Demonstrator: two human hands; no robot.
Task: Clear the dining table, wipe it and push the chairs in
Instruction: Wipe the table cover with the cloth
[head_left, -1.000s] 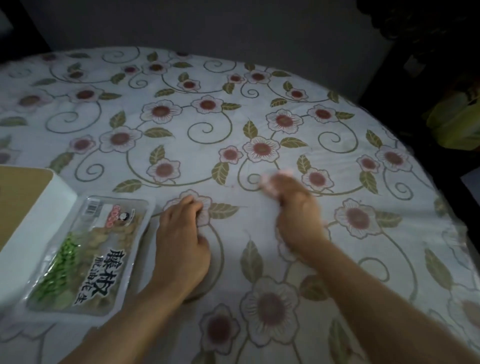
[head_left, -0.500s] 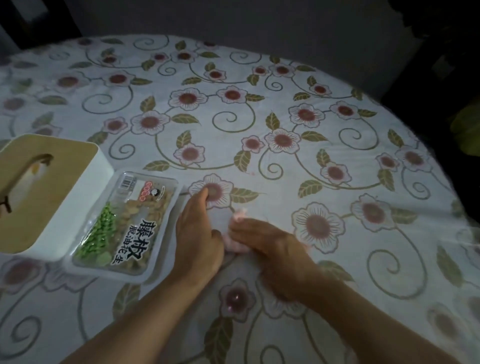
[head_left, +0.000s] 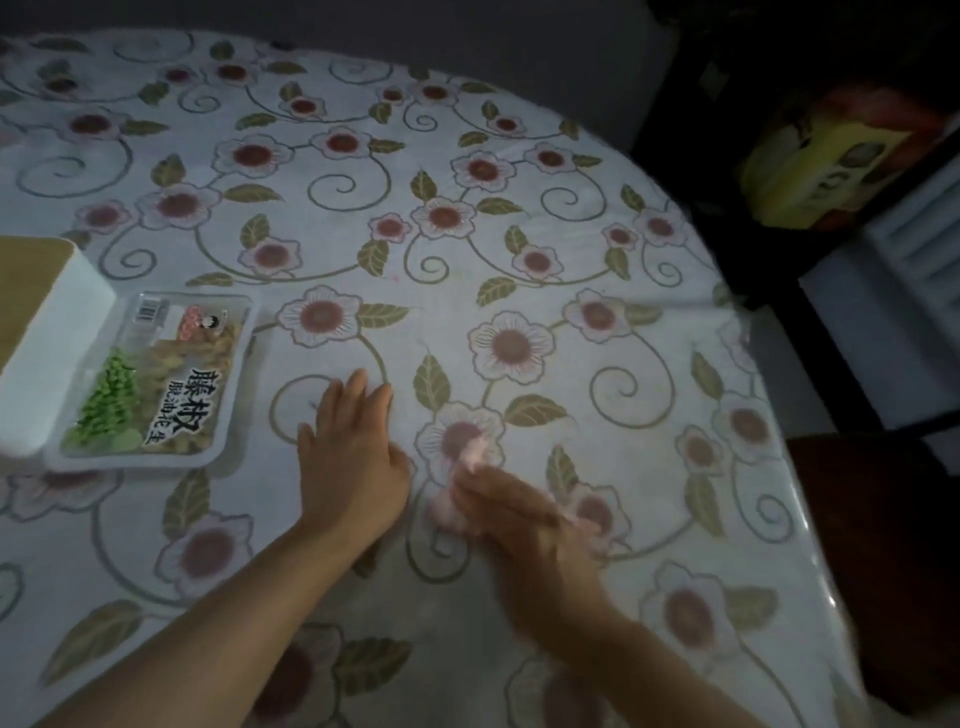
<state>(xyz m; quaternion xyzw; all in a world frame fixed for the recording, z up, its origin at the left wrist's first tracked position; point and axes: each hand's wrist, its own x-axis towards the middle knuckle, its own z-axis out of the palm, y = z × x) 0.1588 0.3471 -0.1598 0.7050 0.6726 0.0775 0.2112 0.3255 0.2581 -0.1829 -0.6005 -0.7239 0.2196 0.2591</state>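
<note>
The round dining table (head_left: 519, 270) fills most of the frame, its flowered cover glossy and slick-looking, so I'd expect a cloth to slide over it with little drag. At the right edge, low down, a dark wooden chair (head_left: 883, 545) stands by the rim, not yet pushed in; it looks rigid and fairly heavy, best taken by its back, which is out of sight. At the left edge sits a white tissue box with a wooden lid (head_left: 47, 353), and touching it a sealed clear tray of peanuts (head_left: 150, 379), light and stiff, easiest lifted by its rim. The left hand (head_left: 353, 457) lies flat on the cover at centre, fingers straight, bracing. Just beside it the right hand (head_left: 524, 525), blurred, presses down on a soft pink wiping cloth (head_left: 457, 488) that bunches under the palm; how tightly the fingers curl on it I cannot tell.
</note>
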